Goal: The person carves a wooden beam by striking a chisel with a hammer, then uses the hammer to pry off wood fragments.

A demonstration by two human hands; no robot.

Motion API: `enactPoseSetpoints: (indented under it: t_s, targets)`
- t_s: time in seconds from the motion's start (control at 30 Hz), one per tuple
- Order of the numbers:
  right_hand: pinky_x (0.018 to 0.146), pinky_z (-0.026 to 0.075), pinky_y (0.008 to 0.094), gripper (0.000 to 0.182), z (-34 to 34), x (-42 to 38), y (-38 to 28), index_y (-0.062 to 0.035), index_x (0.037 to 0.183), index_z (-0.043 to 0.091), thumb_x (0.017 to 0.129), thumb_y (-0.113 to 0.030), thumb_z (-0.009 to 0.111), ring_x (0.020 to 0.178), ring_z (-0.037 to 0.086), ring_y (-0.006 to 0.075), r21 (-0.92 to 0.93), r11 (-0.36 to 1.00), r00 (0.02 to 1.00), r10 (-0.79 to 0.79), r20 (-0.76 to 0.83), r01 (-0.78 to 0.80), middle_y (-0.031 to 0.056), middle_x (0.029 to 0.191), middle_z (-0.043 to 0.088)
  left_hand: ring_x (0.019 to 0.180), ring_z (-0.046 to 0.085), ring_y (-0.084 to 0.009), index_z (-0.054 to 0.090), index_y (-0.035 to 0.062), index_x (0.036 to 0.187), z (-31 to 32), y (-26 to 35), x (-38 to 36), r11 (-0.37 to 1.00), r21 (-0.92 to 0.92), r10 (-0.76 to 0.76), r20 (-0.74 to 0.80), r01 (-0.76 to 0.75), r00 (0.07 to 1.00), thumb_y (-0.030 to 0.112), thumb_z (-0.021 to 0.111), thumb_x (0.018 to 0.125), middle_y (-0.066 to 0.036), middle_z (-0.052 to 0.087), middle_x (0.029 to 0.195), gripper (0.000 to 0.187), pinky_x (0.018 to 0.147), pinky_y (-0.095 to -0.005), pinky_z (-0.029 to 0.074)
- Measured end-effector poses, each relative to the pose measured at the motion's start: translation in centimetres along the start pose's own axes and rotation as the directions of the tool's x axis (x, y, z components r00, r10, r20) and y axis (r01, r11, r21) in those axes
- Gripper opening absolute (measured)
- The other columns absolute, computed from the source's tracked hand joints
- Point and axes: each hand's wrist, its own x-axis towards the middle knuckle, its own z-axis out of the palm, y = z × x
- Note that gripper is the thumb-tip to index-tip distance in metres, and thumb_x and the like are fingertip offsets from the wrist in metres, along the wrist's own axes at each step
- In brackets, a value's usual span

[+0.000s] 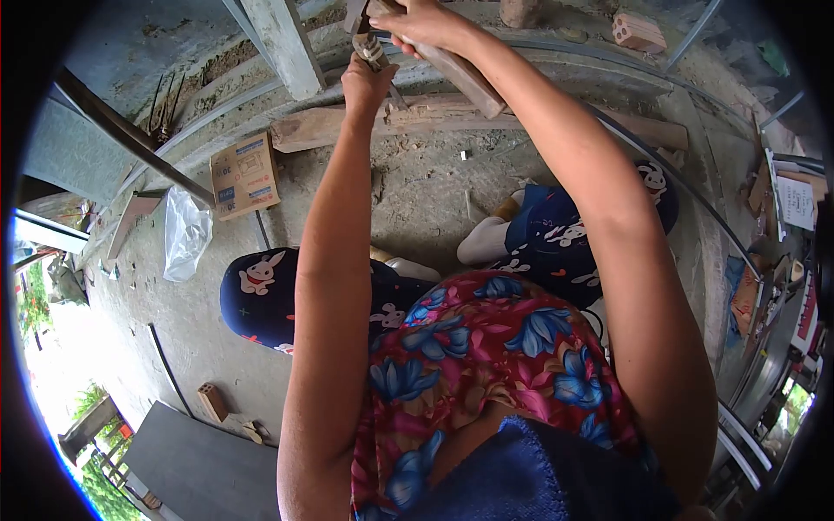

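Both my arms reach forward to the top edge of the view. My left hand [367,82] is closed around a short tool with a wrapped handle [371,52]; a thin grey part shows below the fist, over a long wooden beam [439,111] on the floor. Just to the right, my right hand [426,26] is closed on a thick piece of wood [465,80] that slants down to the right. A dark brown block-like part [356,17] shows beside the fingers at the top edge; I cannot tell which hand's thing it belongs to.
A cardboard box [245,176] and a clear plastic bag [188,233] are at the left. A concrete post [285,48] stands behind the beam. One hollow brick [638,33] lies at the back right, another [212,402] at the lower left beside a dark board [204,464].
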Motion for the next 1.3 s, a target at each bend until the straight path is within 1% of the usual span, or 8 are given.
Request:
enactPoseSetpoints:
  t_s: [0.13,0.27,0.37,0.6,0.83,0.97,1.2,1.3]
  targets:
    - [0.055,0.047,0.0363,0.033,0.3,-2.7,-1.1,0.0033,0.1,0.054,0.091,-0.028,0.056,0.064,0.06,0.0209,-0.472,0.857,0.964,-0.26,-0.052,0.206,0.0132,0.076,0.061,0.081,0.066,-0.0367,0.053,0.0001,0.1,0.2,1.0,-2.4,0.99,-0.008,0.139,-0.111,-0.14,0.984,0.023,0.081,0.064,-0.019,0.067,0.086,0.051,0.07,-0.0405,0.052]
    - [0.061,0.05,0.0393,0.033,0.0,-5.8,-3.6,0.0035,0.1,0.055,0.089,-0.027,0.059,0.074,0.064,0.0275,-0.52,0.813,0.938,-0.341,-0.06,0.262,0.0192,0.084,0.063,0.083,0.065,-0.0392,0.051,0.0002,0.1,0.2,2.0,-3.5,0.995,0.025,0.096,-0.136,-0.094,0.986,0.023,0.08,0.065,-0.021,0.066,0.087,0.051,0.071,-0.0423,0.052]
    - [0.062,0.054,0.0409,0.043,0.9,-4.8,-0.9,-0.0017,0.112,0.057,0.084,-0.034,0.061,0.069,0.067,0.0314,-0.648,0.614,0.75,-0.654,-0.099,0.45,0.019,0.078,0.067,0.085,0.064,-0.0401,0.051,0.0006,0.101,-0.2,3.3,-4.3,0.998,0.066,0.011,-0.118,-0.003,0.993,0.023,0.08,0.066,-0.022,0.066,0.088,0.051,0.073,-0.0435,0.051]
    - [0.064,0.052,0.0425,0.038,0.2,-5.5,-0.3,-0.0022,0.109,0.056,0.087,-0.033,0.061,0.076,0.067,0.0353,-0.63,0.751,0.959,-0.282,-0.036,0.198,0.0212,0.079,0.065,0.087,0.063,-0.0407,0.051,0.0007,0.102,0.2,2.8,-4.9,0.998,0.016,0.058,-0.096,-0.057,0.994,0.022,0.079,0.067,-0.023,0.065,0.09,0.049,0.074,-0.0447,0.05]
    - [0.048,0.049,0.0352,0.039,0.8,-6.2,2.4,-0.0009,0.105,0.055,0.087,-0.035,0.062,0.052,0.061,0.0177,-0.712,0.616,0.797,-0.589,-0.134,0.337,0.0141,0.066,0.062,0.084,0.063,-0.0401,0.055,-0.0001,0.099,0.7,3.5,-5.2,0.994,0.082,0.076,-0.048,-0.072,0.996,0.021,0.078,0.066,-0.022,0.065,0.088,0.045,0.073,-0.0434,0.051]
    - [0.043,0.044,0.0295,0.033,-0.9,-7.8,-0.4,-0.0009,0.102,0.053,0.089,-0.031,0.06,0.046,0.052,0.0121,-0.403,0.908,0.993,-0.111,0.025,0.112,0.0062,0.063,0.055,0.079,0.065,-0.0346,0.059,-0.0007,0.094,0.3,3.0,-5.3,0.986,0.041,0.162,-0.044,-0.16,0.986,0.02,0.079,0.066,-0.02,0.067,0.087,0.04,0.071,-0.0397,0.051]
    - [0.04,0.038,0.022,0.033,-3.6,-12.1,0.4,-0.0022,0.108,0.053,0.092,-0.031,0.058,0.044,0.047,0.0049,-0.162,0.987,1.0,-0.003,0.011,0.004,-0.0008,0.061,0.049,0.051,0.062,-0.0177,0.06,-0.0034,0.086,-1.6,-0.9,-5.0,0.838,-0.441,-0.428,-0.167,0.321,0.888,0.022,0.08,0.07,-0.012,0.066,0.07,0.036,0.047,-0.0296,0.052]
    - [0.04,0.037,0.0218,0.032,-4.8,-13.2,0.8,-0.0022,0.11,0.053,0.093,-0.029,0.058,0.044,0.045,0.0046,-0.086,0.996,0.998,-0.036,-0.047,0.032,-0.0009,0.061,0.049,0.051,0.064,-0.0181,0.057,-0.007,0.093,-2.5,-0.7,-5.5,0.868,-0.446,-0.367,-0.277,0.219,0.888,0.021,0.081,0.071,-0.013,0.065,0.073,0.043,0.042,-0.0275,0.053]
